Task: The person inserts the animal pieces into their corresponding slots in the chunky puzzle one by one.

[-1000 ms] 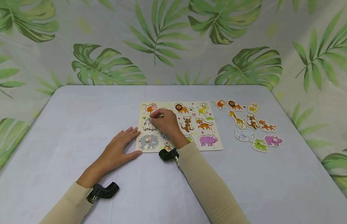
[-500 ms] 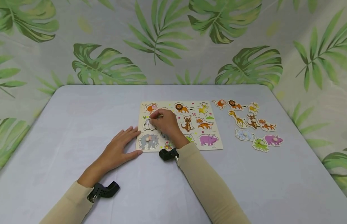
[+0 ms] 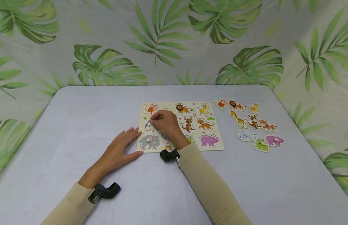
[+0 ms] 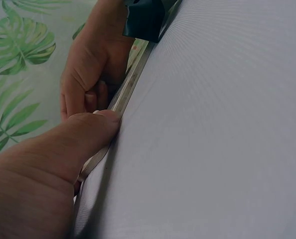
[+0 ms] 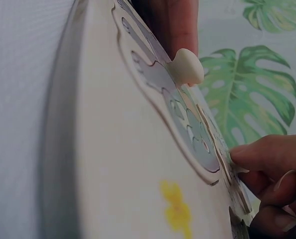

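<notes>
At far left, see the leaf-printed backdrop [image 3: 109, 65] behind a pale table [image 3: 58, 134], then the beige left sleeve [image 3: 68, 206] with its black wrist camera [image 3: 107, 191]. Next, find the left hand [image 3: 116, 152] with straight fingers, grasping nothing, touching the puzzle board [image 3: 218, 132] along its left edge and near corner. On the board, see the elephant piece [image 3: 151, 144] in its recess and, just beyond, in the middle row at left, the zebra piece [image 3: 148, 126], pinched by thumb and finger of the right hand [image 3: 168, 124] (cannot tell whether fully seated). Cannot see much of the second column behind that hand. Farther right, see the printed lion [image 3: 183, 108], printed kangaroo [image 3: 188, 124] and printed hippo [image 3: 209, 141]. Beyond the board, find loose monkey [image 3: 222, 104], giraffe [image 3: 237, 119], rhino [image 3: 242, 135], frog [image 3: 260, 146] and tiger [image 3: 267, 126] pieces among others, lying close together.
</notes>
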`<state>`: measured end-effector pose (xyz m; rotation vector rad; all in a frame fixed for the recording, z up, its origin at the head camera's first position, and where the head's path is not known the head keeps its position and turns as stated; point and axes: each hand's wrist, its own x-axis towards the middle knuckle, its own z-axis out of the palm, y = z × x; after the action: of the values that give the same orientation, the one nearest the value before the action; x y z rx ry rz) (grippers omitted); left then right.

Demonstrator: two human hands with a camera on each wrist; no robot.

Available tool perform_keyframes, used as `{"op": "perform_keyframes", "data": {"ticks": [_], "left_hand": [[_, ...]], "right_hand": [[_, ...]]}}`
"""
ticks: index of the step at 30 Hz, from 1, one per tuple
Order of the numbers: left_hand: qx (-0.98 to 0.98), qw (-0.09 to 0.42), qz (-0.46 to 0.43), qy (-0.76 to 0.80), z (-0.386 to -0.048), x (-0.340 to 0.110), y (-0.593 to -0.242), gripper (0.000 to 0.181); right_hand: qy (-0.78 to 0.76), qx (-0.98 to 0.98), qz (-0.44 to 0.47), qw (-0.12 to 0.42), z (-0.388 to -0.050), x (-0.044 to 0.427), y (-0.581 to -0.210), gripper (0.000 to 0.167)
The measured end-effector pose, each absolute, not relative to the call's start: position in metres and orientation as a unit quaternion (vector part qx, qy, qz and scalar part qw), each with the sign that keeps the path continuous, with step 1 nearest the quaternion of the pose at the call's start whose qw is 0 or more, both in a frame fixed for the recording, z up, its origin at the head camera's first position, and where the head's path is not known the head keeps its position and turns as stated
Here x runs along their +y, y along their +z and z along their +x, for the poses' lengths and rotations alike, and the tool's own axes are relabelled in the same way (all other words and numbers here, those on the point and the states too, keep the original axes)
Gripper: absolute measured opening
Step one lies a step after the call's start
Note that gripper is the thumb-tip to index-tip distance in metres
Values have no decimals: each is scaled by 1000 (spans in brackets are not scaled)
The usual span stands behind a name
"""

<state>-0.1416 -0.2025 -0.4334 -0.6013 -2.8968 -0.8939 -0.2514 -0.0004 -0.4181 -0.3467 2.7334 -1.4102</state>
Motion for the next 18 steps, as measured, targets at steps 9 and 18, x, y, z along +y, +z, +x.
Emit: {"op": "perform_keyframes", "data": {"ticks": [9, 18], "left_hand": [[-938, 25, -193, -287, -141, -202, -433, 74], [-938, 25, -196, -286, -141, -202, -433, 74]], "right_hand": [[-458, 881, -121, 19, -252, 0, -419, 5], [-457, 880, -128, 14, -250, 1, -418, 4]]}}
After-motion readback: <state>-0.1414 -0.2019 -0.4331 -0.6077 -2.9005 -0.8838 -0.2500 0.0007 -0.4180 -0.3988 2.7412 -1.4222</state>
